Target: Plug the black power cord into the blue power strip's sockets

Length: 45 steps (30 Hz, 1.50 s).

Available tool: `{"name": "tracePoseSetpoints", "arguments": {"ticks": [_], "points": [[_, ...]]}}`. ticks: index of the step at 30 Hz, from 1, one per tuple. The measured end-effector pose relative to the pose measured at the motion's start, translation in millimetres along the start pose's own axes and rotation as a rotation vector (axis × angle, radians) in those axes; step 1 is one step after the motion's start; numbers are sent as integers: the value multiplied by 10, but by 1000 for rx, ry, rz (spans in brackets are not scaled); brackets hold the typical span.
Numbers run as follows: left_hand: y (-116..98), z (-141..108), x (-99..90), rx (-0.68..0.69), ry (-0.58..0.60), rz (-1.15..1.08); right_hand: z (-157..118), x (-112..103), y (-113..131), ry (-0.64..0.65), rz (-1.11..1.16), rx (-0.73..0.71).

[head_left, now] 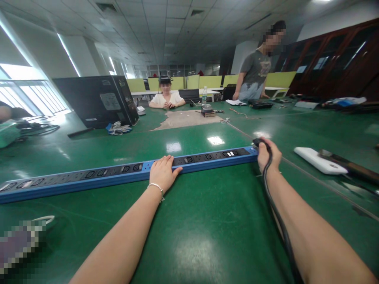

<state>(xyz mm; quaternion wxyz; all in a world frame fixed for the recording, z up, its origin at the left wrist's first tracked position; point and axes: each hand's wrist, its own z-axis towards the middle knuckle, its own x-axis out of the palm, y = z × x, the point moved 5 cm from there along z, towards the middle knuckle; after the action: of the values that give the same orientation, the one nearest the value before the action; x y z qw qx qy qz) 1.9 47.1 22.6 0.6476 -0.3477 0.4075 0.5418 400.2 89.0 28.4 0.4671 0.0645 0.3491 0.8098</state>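
Observation:
A long blue power strip [118, 173] with black socket panels lies across the green table. My left hand [162, 173] rests palm down on its middle, fingers stretched over the top and thumb out to the side. At the strip's right end, my right hand [270, 156] is closed on a thick black power cord [271, 189]. The cord's dark end [258, 141] shows above the thumb, beside the strip's tip. From there the cord trails down along my right forearm. My fingers partly hide how the cord and strip meet.
To the right lie a white case-like object [319, 159] and a dark bar [349, 167]. A black computer tower [97, 100] and gloves [118, 128] are at the back left. A seated person [166, 96] faces me; another person [254, 71] stands behind the table.

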Motion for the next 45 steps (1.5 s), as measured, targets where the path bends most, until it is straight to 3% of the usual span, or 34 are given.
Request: {"name": "tracePoseSetpoints", "arguments": {"ticks": [2,4,8,17,23,27,32,37,45], "points": [[5,0,6,-4,-4,5,54,-49,-128,-25,32,36],[7,-2,10,-3,-7,4,92,-61,-209,27,19,59],[6,-4,4,-1,-9,-4,117,-49,-203,108,-40,91],[7,-2,0,-9,4,-18,98,-1,-66,294,-203,-81],[7,-2,-6,0,-1,-5,48,3,-81,310,-228,-99],[13,-2,4,-3,2,6,48,5,-93,239,-167,-21],[19,0,12,-7,1,2,113,-40,-56,24,62,68],[14,2,1,-11,0,-9,59,89,23,208,8,31],[5,0,-14,-2,-2,-12,-58,160,182,360,-258,-126]]}}
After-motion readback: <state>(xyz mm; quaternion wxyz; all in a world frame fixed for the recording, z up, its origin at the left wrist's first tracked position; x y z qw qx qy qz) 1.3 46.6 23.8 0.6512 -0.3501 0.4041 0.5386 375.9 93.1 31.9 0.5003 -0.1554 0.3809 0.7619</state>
